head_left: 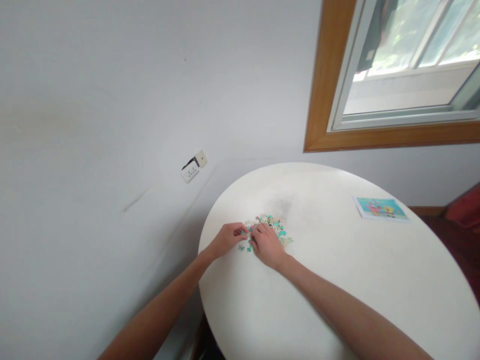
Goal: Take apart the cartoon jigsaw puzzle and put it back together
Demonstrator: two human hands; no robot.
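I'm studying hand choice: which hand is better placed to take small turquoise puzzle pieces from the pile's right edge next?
Probably the right hand, over the puzzle pieces near that edge; the left hand is farther left.

Room lies between puzzle pieces (279, 226) and card (381, 209); wall (112, 115) blocks left.

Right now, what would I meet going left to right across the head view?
White plastic wall socket, your bare left hand, your bare right hand, flat rectangular turquoise cartoon picture, red object at the right edge.
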